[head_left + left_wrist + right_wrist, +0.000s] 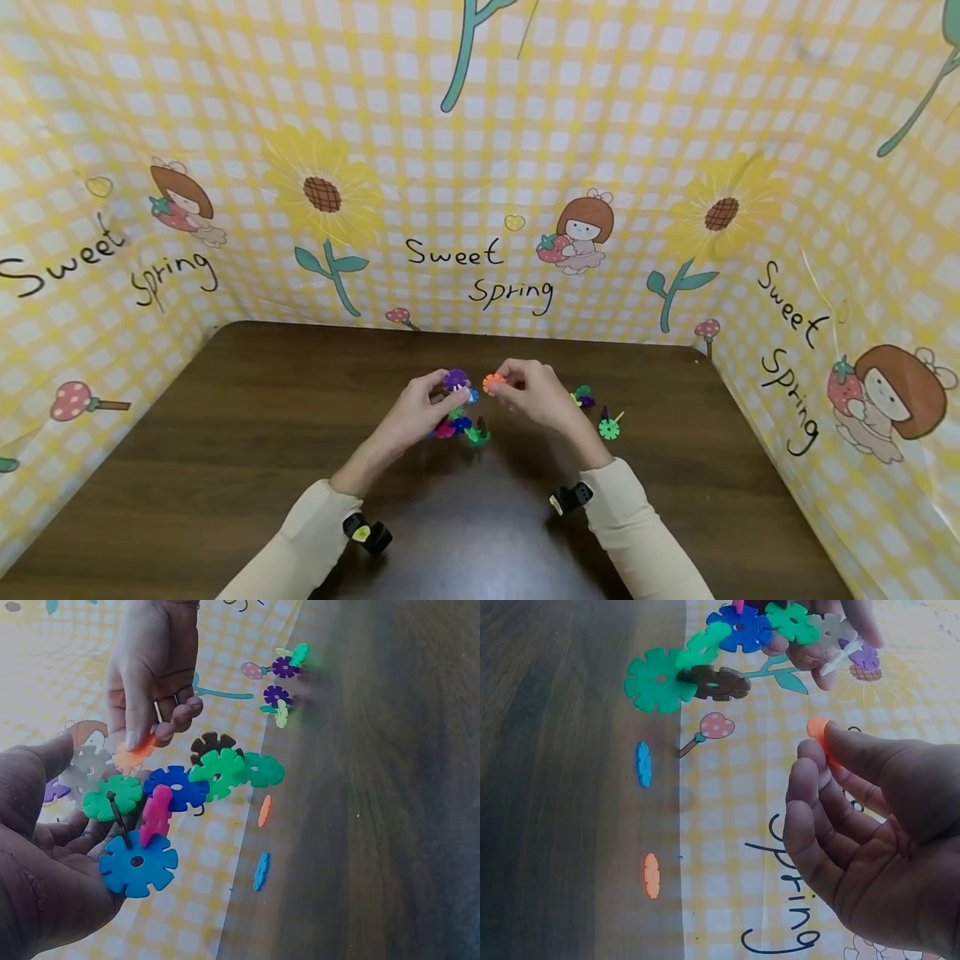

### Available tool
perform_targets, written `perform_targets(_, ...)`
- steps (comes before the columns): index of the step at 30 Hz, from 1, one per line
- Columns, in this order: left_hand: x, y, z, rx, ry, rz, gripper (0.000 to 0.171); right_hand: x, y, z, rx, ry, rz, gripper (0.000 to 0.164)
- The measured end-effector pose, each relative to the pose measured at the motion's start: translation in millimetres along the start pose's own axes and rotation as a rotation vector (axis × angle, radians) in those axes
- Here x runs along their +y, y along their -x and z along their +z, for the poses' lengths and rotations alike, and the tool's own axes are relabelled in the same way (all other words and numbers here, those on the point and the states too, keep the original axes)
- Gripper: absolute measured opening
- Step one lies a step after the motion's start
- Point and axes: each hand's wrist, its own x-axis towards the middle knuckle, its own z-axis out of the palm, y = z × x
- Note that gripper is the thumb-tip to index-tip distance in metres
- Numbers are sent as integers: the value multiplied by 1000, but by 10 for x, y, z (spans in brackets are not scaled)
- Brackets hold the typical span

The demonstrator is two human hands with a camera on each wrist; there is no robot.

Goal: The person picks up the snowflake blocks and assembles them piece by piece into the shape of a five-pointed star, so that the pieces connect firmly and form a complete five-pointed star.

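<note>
My left hand point(411, 410) grips a chain of interlocking plastic snowflake discs point(177, 787), held above the table. The chain joins blue, green, pink, brown, white and purple notched discs; a light blue disc point(138, 865) sticks out near the palm in the left wrist view. Just to the right, my right hand point(543, 398) pinches a single orange snowflake disc point(492, 383) between thumb and fingers. In the head view a small gap separates this disc from the purple disc point(455, 380) on the chain. Part of the chain is hidden by the left fingers.
A loose blue disc point(643, 765) and a loose orange disc point(652, 876) are on the dark wooden table point(225, 433). Small joined disc clusters, one with a green disc point(609, 429), rest beyond the right forearm. Checked cloth point(450, 183) walls in the table's back and sides.
</note>
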Motion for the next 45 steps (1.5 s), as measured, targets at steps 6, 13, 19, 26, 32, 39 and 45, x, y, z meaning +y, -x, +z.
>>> perform_targets(6,-7,-27,-8,-13,-4,36,38,-9,25,-17,-13,-66,-39,5)
perform_targets(13,319,91,-19,-8,-12,27,31,-12,88,6,-25,-77,-61,5)
perform_targets(19,338,93,-25,-6,13,30,32,-44,113,19,-45,-118,-77,6)
perform_targets(26,337,82,-17,8,45,21,29,-55,130,41,-45,-159,-71,8)
perform_targets(32,340,92,-3,17,58,10,28,-39,149,85,-20,-155,-64,8)
perform_targets(39,341,103,22,27,67,10,25,-35,161,116,-5,-159,-63,8)
perform_targets(45,192,38,46,39,50,0,25,-41,159,123,12,-154,-68,9)
